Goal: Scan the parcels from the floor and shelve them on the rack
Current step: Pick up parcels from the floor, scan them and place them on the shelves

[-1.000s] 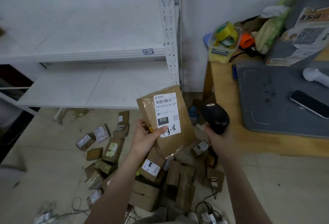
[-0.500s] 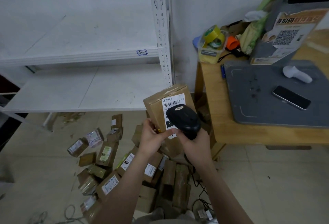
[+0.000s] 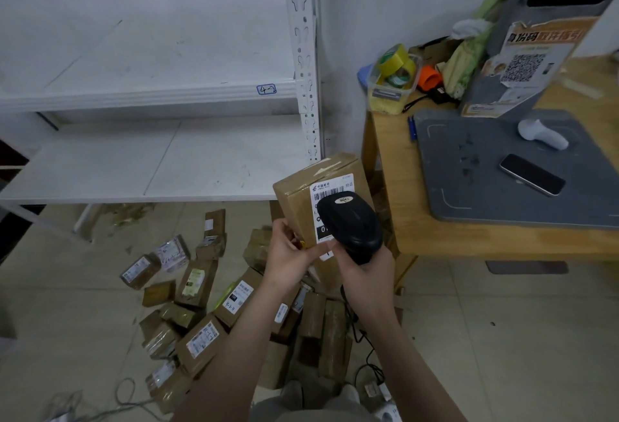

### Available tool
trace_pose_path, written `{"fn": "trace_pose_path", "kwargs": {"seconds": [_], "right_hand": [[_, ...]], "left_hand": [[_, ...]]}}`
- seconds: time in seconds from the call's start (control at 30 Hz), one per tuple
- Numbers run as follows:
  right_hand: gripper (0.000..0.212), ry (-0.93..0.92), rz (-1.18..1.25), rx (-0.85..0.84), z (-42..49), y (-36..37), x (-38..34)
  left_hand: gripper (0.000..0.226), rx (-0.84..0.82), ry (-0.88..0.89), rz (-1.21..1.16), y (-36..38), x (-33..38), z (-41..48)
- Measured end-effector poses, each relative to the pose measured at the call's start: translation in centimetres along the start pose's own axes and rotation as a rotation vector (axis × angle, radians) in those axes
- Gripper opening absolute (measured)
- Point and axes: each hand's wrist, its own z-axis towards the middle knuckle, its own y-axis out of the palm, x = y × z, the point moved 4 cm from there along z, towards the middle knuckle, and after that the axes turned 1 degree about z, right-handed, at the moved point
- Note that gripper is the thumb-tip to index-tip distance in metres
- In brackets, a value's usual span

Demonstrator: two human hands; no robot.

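2 hands meet just off the front right corner of the rack's lower shelf (image 3: 134,170). The left hand (image 3: 288,254) grips a brown parcel (image 3: 298,200) at its lower left edge, thumb across the label (image 3: 330,187), holding it upright. The right hand (image 3: 366,276) is wrapped round a black scanner (image 3: 351,224), whose head covers the label. Below, a heap of parcels (image 3: 201,341) lies on the floor (image 3: 502,338), and pale tile runs right of the heap, past the wooden table (image 3: 469,240) and its front edge.
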Motion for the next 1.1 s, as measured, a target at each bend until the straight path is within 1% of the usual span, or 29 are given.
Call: {"fn": "trace_pose_path", "kwargs": {"seconds": [0.13,0.3,0.53,0.63,0.7,0.73,0.8,0.87,0.97,1.1], "right_hand": [[0.021,0.001,-0.018,-0.009,-0.7,-0.3,0.1],[0.025,0.002,-0.034,-0.001,-1.0,-0.6,0.2],[0.019,0.017,-0.040,0.026,-0.7,-1.4,1.0],[0.007,0.024,-0.013,0.053,-0.4,-1.7,1.2],[0.025,0.035,-0.010,0.088,0.1,-2.1,1.8],[0.030,0.041,-0.015,0.111,0.4,-2.5,2.1],[0.032,0.072,-0.012,0.154,1.2,-3.5,3.0],[0.030,0.128,-0.009,0.205,2.4,-5.0,3.9],[0.027,0.209,-0.084,0.264,5.6,-7.7,6.2],[0.027,0.409,-0.231,0.276,10.8,-11.3,10.8]], "left_hand": [[0.071,-0.011,-0.004,0.016,0.1,0.0,-0.7],[0.069,-0.005,-0.017,0.011,0.1,0.0,-1.0],[0.072,0.007,-0.029,0.017,0.8,-0.1,-0.7],[0.072,0.002,-0.031,0.023,1.2,-0.1,-0.6],[0.073,0.009,-0.042,0.017,1.3,-0.3,-0.4],[0.073,0.019,-0.051,0.021,1.3,-0.5,-0.3],[0.075,0.062,-0.070,0.010,1.1,-0.9,-0.1],[0.077,0.112,-0.095,-0.006,0.8,-1.2,0.2],[0.077,0.154,-0.136,-0.033,0.5,-1.5,0.4],[0.070,0.158,-0.165,-0.089,0.8,-1.9,0.7]]}}
